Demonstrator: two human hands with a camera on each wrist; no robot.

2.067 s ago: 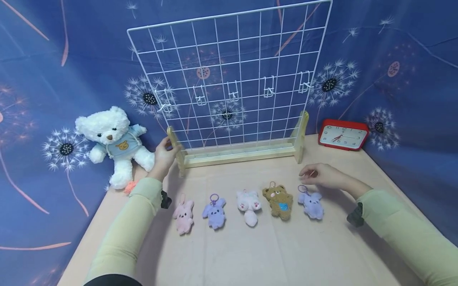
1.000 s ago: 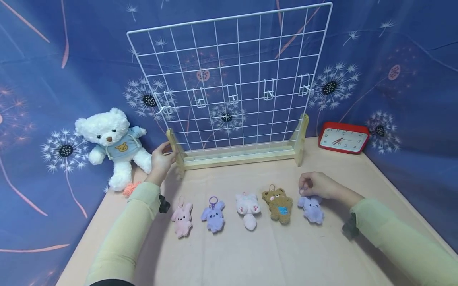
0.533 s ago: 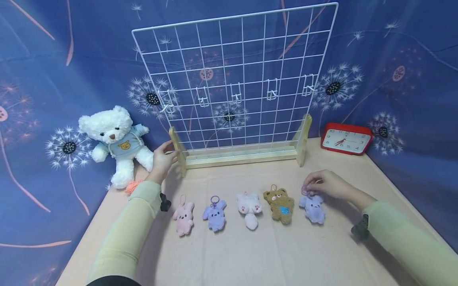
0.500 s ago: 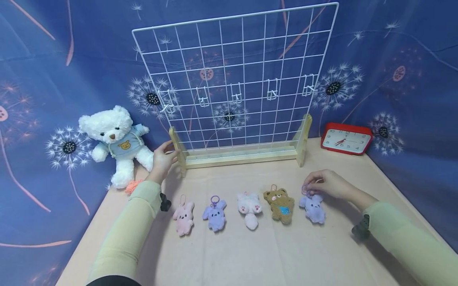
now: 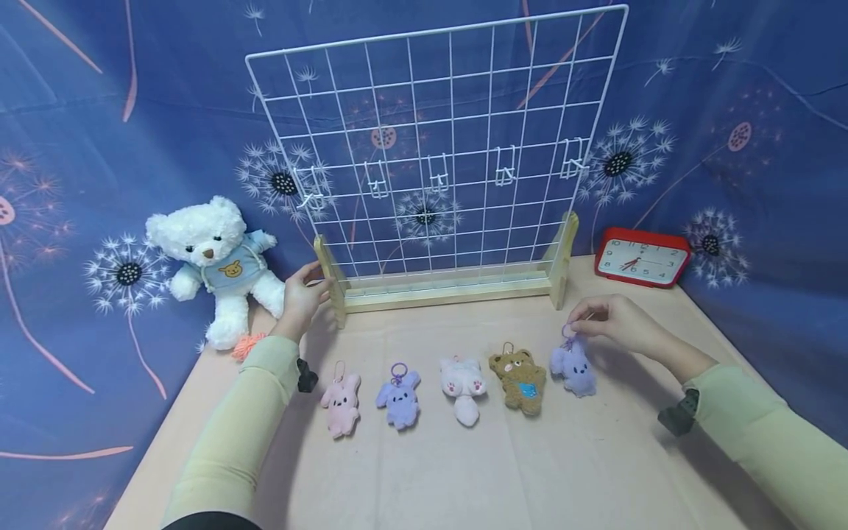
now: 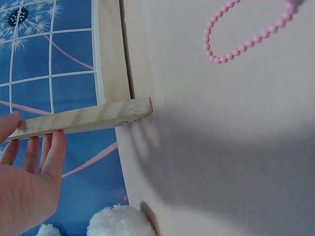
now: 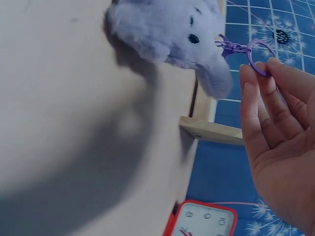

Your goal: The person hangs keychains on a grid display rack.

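Within pinched right grip (image 7: pixel 286 147), purple ring (image 7: pixel 250 58)

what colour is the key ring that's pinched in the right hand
Purple: the key ring shows best in the right wrist view.

Numerals including 8, 9, 10 on red clock (image 5: pixel 642 258)

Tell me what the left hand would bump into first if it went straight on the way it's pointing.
The left wooden support, at once: the left hand is pinching it. Past that, probably the white wire grid, though depth is unclear.
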